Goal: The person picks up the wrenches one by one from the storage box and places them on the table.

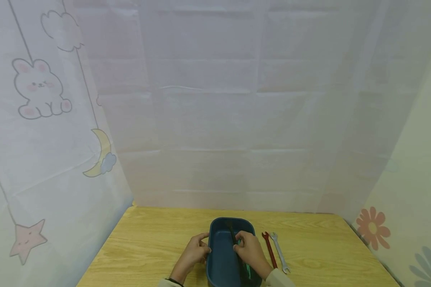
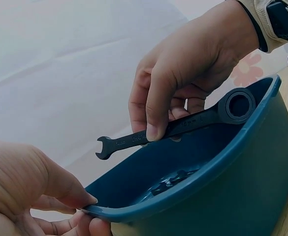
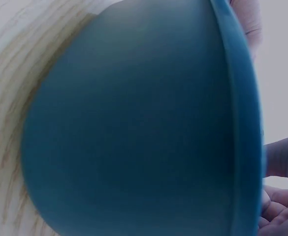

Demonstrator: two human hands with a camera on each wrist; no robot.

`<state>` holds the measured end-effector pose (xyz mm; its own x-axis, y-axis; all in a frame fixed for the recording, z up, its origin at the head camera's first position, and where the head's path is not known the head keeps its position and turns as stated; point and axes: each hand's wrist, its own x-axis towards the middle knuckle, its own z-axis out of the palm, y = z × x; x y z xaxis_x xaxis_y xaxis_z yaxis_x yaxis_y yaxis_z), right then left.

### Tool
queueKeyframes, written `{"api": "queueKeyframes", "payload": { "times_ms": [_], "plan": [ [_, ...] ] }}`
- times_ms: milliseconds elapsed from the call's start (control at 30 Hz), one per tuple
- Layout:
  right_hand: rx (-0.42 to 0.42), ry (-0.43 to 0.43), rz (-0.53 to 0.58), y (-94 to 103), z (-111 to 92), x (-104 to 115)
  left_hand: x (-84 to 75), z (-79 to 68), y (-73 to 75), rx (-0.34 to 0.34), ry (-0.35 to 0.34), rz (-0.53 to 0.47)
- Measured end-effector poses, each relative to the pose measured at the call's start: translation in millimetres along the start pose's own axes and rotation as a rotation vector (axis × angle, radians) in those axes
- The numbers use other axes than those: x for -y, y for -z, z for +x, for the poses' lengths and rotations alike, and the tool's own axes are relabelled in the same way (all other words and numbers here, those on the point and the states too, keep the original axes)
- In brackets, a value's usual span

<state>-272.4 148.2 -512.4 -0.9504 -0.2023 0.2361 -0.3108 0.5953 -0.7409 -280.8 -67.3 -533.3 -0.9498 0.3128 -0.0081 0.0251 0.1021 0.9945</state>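
Observation:
A black combination wrench (image 1: 232,233) with a ring end and a small open end is pinched between the thumb and fingers of my right hand (image 1: 251,253). In the left wrist view the wrench (image 2: 193,123) tilts over the opening of a blue plastic bin (image 1: 220,255), its ring end near the rim. My left hand (image 1: 194,252) holds the bin's left rim, thumb on top and fingers below. Dark and shiny pieces (image 2: 171,183) lie at the bottom, too partial to name. The bin's outer wall (image 3: 134,128) fills most of the right wrist view.
To the right of the bin, a red wrench (image 1: 269,249) and a silver open-ended wrench (image 1: 279,253) lie side by side on the wooden table (image 1: 154,235). Something green (image 1: 248,271) shows by the bin's right side. Printed sheets (image 1: 208,119) hang behind and at both sides.

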Motion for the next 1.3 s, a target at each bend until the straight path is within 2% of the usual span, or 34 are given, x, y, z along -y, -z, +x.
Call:
{"api": "queueKeyframes", "payload": {
  "times_ms": [267,533,733,1167,1300],
  "plan": [
    [-0.033,0.014,-0.031,2.9,-0.4,2.2,0.4,-0.6,1.0,0.011,-0.008,-0.010],
    [-0.052,-0.012,-0.032,7.4,-1.6,2.5,2.1,0.6,1.1,0.009,-0.005,-0.007],
    [-0.073,-0.028,-0.082,9.9,-2.6,1.7,2.2,0.4,1.6,0.005,0.000,-0.014],
    [-0.073,-0.053,-0.049,17.6,-3.5,-1.8,1.3,0.0,0.9,-0.003,0.005,-0.001],
    [-0.111,-0.026,-0.071,20.1,-2.6,-4.5,1.2,0.1,1.3,-0.006,-0.001,0.021]
  ]
}}
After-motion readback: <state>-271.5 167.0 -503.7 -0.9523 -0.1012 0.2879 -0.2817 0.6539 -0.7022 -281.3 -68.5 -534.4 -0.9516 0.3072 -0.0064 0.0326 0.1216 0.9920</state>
